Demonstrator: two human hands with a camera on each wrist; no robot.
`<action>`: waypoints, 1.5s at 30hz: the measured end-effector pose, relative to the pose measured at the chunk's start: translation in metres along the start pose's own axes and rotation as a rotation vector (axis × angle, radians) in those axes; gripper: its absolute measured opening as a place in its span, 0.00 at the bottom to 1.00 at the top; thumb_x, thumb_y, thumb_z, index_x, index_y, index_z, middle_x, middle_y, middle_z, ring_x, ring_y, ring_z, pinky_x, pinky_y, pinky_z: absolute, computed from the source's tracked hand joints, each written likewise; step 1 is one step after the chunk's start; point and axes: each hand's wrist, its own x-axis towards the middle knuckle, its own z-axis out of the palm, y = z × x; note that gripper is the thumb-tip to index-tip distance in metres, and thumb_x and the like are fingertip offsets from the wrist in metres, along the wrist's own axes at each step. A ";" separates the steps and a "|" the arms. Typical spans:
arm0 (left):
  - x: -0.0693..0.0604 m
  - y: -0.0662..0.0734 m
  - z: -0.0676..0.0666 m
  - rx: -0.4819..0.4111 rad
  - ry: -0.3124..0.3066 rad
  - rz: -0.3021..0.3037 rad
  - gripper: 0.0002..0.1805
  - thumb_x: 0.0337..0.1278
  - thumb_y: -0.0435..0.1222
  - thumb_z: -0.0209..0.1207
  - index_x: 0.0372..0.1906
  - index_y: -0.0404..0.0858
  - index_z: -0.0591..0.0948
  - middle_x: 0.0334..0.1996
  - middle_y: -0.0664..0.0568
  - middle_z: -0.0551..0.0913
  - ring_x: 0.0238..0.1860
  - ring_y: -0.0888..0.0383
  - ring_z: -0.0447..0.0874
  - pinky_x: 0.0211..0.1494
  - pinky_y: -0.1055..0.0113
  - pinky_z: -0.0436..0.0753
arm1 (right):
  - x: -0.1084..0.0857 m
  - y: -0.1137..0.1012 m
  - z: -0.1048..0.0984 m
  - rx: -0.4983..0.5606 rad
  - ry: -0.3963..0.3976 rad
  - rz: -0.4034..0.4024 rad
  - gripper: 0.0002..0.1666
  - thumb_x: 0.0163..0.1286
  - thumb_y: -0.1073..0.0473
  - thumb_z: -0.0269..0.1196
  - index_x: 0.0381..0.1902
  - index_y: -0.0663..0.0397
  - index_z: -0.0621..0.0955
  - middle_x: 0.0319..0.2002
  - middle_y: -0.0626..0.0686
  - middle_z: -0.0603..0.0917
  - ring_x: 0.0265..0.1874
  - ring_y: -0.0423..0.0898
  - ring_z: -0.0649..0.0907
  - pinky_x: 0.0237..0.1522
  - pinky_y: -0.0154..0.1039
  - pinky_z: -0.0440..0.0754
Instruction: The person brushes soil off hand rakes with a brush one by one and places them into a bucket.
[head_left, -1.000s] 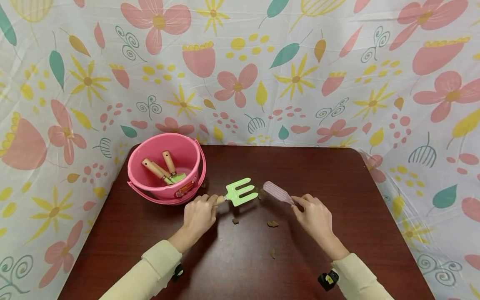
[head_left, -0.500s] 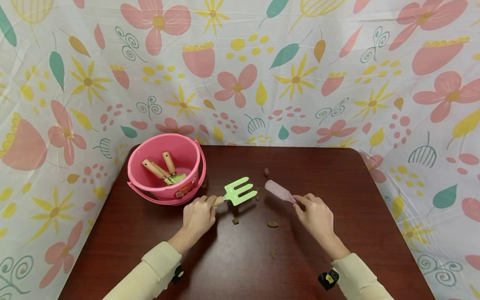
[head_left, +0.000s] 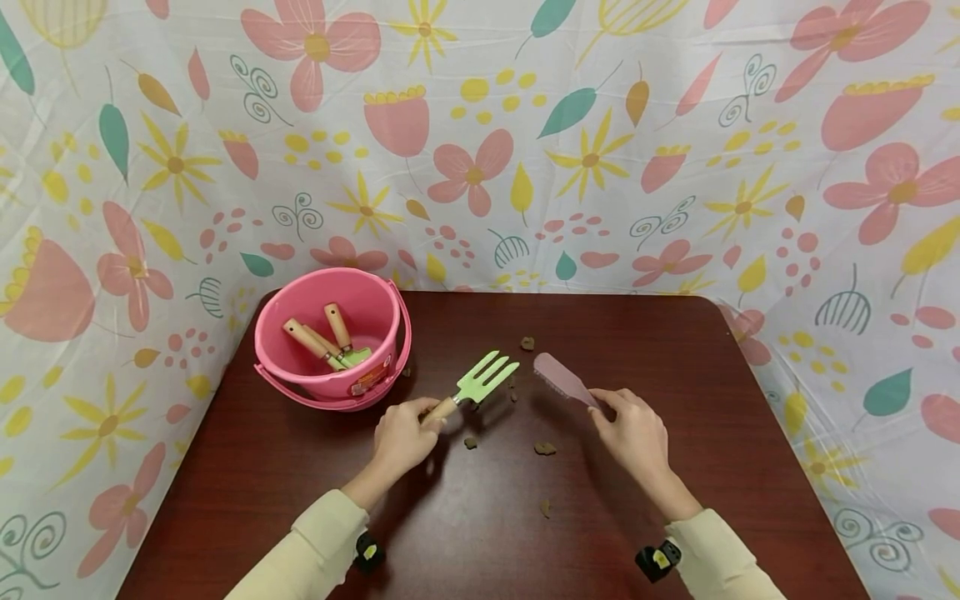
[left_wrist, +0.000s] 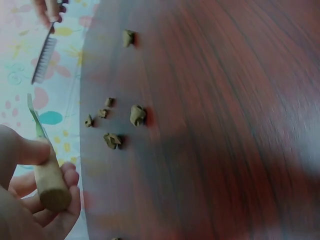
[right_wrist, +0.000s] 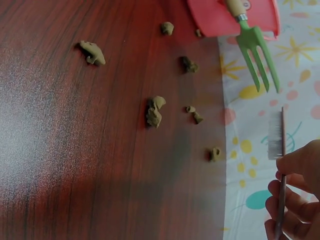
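My left hand [head_left: 407, 436] grips the wooden handle of a garden hand fork [head_left: 480, 379] with green tines pointing away to the right. My right hand [head_left: 633, 429] holds a pale pink brush [head_left: 562, 379] by its handle, its head aimed toward the tines with a small gap between them. In the right wrist view, white bristles [right_wrist: 275, 135] face the fork's side. Both tools are held above the table. Brown crumbly clumps lie below, one clump [head_left: 545, 448] near the middle and another clump [head_left: 528, 342] beyond the tines.
A pink bucket [head_left: 330, 379] with its handle down stands at the back left, with wooden-handled green tools [head_left: 306, 337] inside. The dark wooden table [head_left: 637, 333] meets a flower-printed curtain [head_left: 480, 242] at the back. Smaller crumbs [left_wrist: 102, 113] are scattered on the tabletop.
My left hand has shifted slightly right and rolled the fork, so its tines look narrower. The brush has turned and moved slightly right. A clump now shows beyond the tools.
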 end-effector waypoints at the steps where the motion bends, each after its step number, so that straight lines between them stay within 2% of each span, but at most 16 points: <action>1: 0.000 0.000 0.000 -0.046 -0.019 -0.017 0.11 0.44 0.40 0.64 0.38 0.51 0.85 0.22 0.62 0.83 0.17 0.65 0.72 0.22 0.67 0.70 | 0.000 0.000 0.000 0.004 0.000 0.005 0.15 0.51 0.59 0.68 0.40 0.47 0.85 0.32 0.49 0.84 0.20 0.44 0.77 0.16 0.39 0.69; 4: 0.001 0.001 0.002 -0.203 -0.091 -0.069 0.11 0.46 0.38 0.64 0.39 0.45 0.85 0.24 0.59 0.84 0.20 0.65 0.77 0.25 0.69 0.73 | 0.000 0.000 0.000 0.015 -0.001 0.019 0.15 0.51 0.59 0.68 0.40 0.47 0.85 0.32 0.49 0.84 0.20 0.43 0.77 0.16 0.39 0.69; 9: 0.002 -0.001 0.006 -0.501 -0.224 -0.203 0.14 0.49 0.33 0.61 0.44 0.33 0.82 0.26 0.46 0.85 0.23 0.55 0.83 0.25 0.63 0.80 | 0.000 -0.001 0.000 0.025 -0.002 0.026 0.15 0.51 0.59 0.68 0.40 0.46 0.85 0.31 0.49 0.83 0.20 0.42 0.76 0.17 0.39 0.69; 12: 0.001 0.000 0.005 -0.657 -0.298 -0.273 0.16 0.51 0.32 0.59 0.47 0.29 0.79 0.28 0.42 0.85 0.23 0.55 0.82 0.26 0.62 0.80 | 0.001 -0.001 0.000 0.029 0.004 0.026 0.16 0.51 0.60 0.68 0.40 0.46 0.85 0.31 0.49 0.83 0.20 0.42 0.77 0.18 0.39 0.69; 13: 0.000 0.003 0.002 -0.699 -0.321 -0.289 0.17 0.52 0.31 0.58 0.48 0.28 0.78 0.29 0.42 0.85 0.24 0.56 0.82 0.28 0.62 0.81 | 0.001 -0.002 0.000 0.030 0.006 0.026 0.16 0.50 0.60 0.68 0.40 0.46 0.85 0.31 0.49 0.83 0.20 0.42 0.77 0.18 0.39 0.70; 16: -0.001 0.002 0.004 -0.808 -0.384 -0.333 0.18 0.54 0.31 0.57 0.50 0.26 0.76 0.30 0.41 0.84 0.24 0.58 0.81 0.28 0.66 0.79 | 0.001 -0.003 0.000 0.040 0.013 0.026 0.16 0.50 0.60 0.68 0.40 0.46 0.85 0.31 0.50 0.83 0.21 0.42 0.77 0.19 0.40 0.70; 20: 0.000 -0.005 0.013 -0.909 -0.458 -0.370 0.20 0.56 0.32 0.55 0.53 0.26 0.73 0.32 0.41 0.84 0.25 0.61 0.80 0.28 0.69 0.77 | 0.001 -0.005 0.001 0.055 0.010 0.023 0.15 0.51 0.60 0.68 0.40 0.46 0.85 0.30 0.50 0.83 0.20 0.42 0.76 0.19 0.39 0.69; 25: -0.002 -0.006 0.018 -0.992 -0.538 -0.380 0.23 0.59 0.34 0.52 0.57 0.25 0.68 0.37 0.40 0.84 0.28 0.61 0.81 0.30 0.70 0.77 | 0.002 -0.009 0.002 0.081 -0.006 0.005 0.16 0.51 0.60 0.68 0.41 0.45 0.84 0.30 0.48 0.82 0.21 0.42 0.76 0.19 0.37 0.68; 31: -0.005 -0.005 0.024 -1.097 -0.607 -0.387 0.25 0.61 0.35 0.51 0.59 0.24 0.66 0.33 0.49 0.84 0.29 0.62 0.80 0.32 0.69 0.77 | 0.003 -0.017 0.005 0.098 -0.052 -0.018 0.16 0.52 0.59 0.69 0.42 0.43 0.84 0.31 0.45 0.81 0.21 0.40 0.74 0.19 0.35 0.67; 36: -0.007 -0.001 0.028 -1.189 -0.659 -0.390 0.26 0.63 0.36 0.48 0.61 0.23 0.63 0.31 0.53 0.82 0.29 0.62 0.79 0.33 0.70 0.76 | 0.004 -0.027 0.009 0.127 -0.057 -0.059 0.16 0.52 0.58 0.69 0.42 0.42 0.84 0.31 0.43 0.81 0.21 0.38 0.74 0.19 0.33 0.67; 40: -0.007 0.006 0.033 -1.257 -0.693 -0.397 0.26 0.65 0.37 0.45 0.62 0.24 0.62 0.32 0.55 0.81 0.29 0.63 0.78 0.33 0.71 0.76 | 0.006 -0.035 0.012 0.168 -0.025 -0.115 0.17 0.51 0.59 0.69 0.41 0.42 0.84 0.31 0.42 0.81 0.20 0.35 0.71 0.17 0.31 0.64; 45: -0.006 0.015 0.037 -1.348 -0.713 -0.399 0.24 0.65 0.38 0.45 0.61 0.27 0.66 0.32 0.55 0.80 0.29 0.64 0.77 0.33 0.72 0.75 | 0.009 -0.041 0.014 0.220 -0.016 -0.177 0.17 0.53 0.59 0.68 0.43 0.42 0.84 0.32 0.42 0.81 0.19 0.33 0.67 0.16 0.29 0.60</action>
